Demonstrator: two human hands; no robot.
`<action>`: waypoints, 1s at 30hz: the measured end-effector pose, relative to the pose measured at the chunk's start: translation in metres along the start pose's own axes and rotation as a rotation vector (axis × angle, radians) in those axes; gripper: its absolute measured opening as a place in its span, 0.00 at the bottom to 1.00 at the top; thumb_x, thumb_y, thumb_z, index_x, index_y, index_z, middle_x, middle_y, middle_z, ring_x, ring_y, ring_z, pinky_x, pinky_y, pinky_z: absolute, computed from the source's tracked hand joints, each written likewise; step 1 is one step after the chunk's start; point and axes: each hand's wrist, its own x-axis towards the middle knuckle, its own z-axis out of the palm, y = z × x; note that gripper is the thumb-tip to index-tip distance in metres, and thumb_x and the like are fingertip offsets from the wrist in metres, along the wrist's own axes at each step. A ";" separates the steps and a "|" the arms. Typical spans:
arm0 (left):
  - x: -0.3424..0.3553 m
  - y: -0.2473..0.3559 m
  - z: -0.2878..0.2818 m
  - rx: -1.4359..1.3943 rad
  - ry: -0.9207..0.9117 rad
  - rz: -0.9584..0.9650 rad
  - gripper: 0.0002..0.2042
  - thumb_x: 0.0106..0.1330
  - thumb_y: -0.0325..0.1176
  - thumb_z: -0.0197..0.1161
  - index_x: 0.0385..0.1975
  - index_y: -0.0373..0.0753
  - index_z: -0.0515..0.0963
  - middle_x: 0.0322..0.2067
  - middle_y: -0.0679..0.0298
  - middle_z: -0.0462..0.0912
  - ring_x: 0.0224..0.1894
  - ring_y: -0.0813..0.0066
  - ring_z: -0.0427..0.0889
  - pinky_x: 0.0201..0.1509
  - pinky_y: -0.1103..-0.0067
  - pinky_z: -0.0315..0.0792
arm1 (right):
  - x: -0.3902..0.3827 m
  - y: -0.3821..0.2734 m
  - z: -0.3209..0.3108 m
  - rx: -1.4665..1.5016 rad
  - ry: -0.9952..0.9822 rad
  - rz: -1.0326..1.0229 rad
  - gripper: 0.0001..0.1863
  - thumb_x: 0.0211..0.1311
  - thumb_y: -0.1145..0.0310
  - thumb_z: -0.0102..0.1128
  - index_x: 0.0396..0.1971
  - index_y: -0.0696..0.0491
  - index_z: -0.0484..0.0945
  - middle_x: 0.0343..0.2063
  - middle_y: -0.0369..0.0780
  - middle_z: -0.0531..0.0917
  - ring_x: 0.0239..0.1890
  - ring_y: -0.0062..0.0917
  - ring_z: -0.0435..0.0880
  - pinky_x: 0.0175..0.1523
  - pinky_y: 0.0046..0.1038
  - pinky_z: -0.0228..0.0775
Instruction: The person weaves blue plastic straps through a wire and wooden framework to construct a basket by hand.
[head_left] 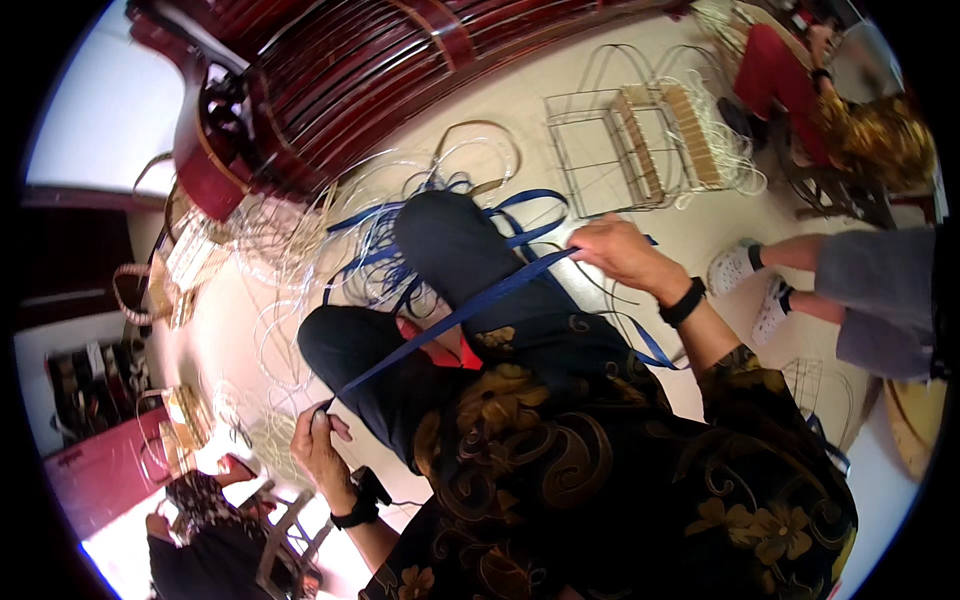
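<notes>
**Blue band (490, 299) stretched straight between left hand (322, 445) and right hand (625, 255)**

At the far left, a handled woven basket (160, 285) stood on the pale floor, and below it sat a person in black (205, 540) near a wooden stool (285, 535). Clear strands (290, 230) lay in loose coils farther right. The left hand, a black device strapped at its wrist, had its thumb and fingers together, clamped on the lower end of the blue band. Above, a dark-red slatted bench (350, 90) ran along the floor's edge.

The blue band rose from there to the right, crossing over the person's 2 dark-trousered legs (450, 240). Loose blue strips (395, 265) lay tangled on the floor beyond the knees. The right hand, with a black wristband (683, 302), was closed on the band's upper end.

Past it, a wire frame (585, 93) stood with 2 tan panels (694, 140). At the right were 2 more people, 1 in dark-red trousers (770, 75) and 1 in grey shorts (880, 260).
</notes>
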 end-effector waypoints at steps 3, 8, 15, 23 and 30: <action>0.002 -0.007 -0.010 -0.010 0.020 -0.041 0.10 0.67 0.28 0.52 0.37 0.28 0.78 0.18 0.63 0.75 0.22 0.79 0.72 0.29 0.84 0.65 | -0.002 0.014 -0.011 0.022 0.024 -0.025 0.09 0.61 0.63 0.56 0.33 0.53 0.75 0.28 0.42 0.80 0.35 0.39 0.78 0.42 0.36 0.67; 0.000 -0.013 -0.018 -0.061 -0.009 -0.037 0.12 0.68 0.34 0.55 0.30 0.30 0.77 0.19 0.63 0.76 0.23 0.77 0.72 0.32 0.81 0.66 | 0.004 0.007 -0.029 0.109 0.037 0.031 0.08 0.61 0.67 0.56 0.35 0.55 0.77 0.30 0.44 0.81 0.35 0.39 0.79 0.42 0.35 0.69; -0.001 -0.027 -0.033 -0.566 0.141 -0.027 0.09 0.67 0.31 0.56 0.32 0.29 0.76 0.19 0.56 0.77 0.22 0.69 0.75 0.35 0.72 0.72 | 0.012 0.000 -0.032 0.376 -0.065 0.143 0.11 0.64 0.66 0.57 0.37 0.59 0.80 0.27 0.40 0.82 0.31 0.25 0.79 0.37 0.25 0.69; 0.009 -0.043 -0.043 -0.818 0.377 -0.026 0.09 0.68 0.32 0.56 0.25 0.36 0.72 0.20 0.59 0.77 0.23 0.70 0.75 0.36 0.72 0.72 | 0.012 -0.016 -0.024 0.494 -0.219 0.274 0.10 0.60 0.68 0.60 0.27 0.61 0.80 0.23 0.38 0.80 0.28 0.20 0.75 0.35 0.23 0.66; 0.010 -0.063 -0.056 -1.005 0.461 -0.072 0.09 0.68 0.33 0.57 0.25 0.40 0.75 0.21 0.63 0.81 0.24 0.73 0.78 0.33 0.74 0.72 | 0.018 -0.031 -0.042 0.606 -0.370 0.425 0.11 0.58 0.67 0.61 0.21 0.58 0.80 0.20 0.34 0.79 0.25 0.15 0.74 0.34 0.20 0.64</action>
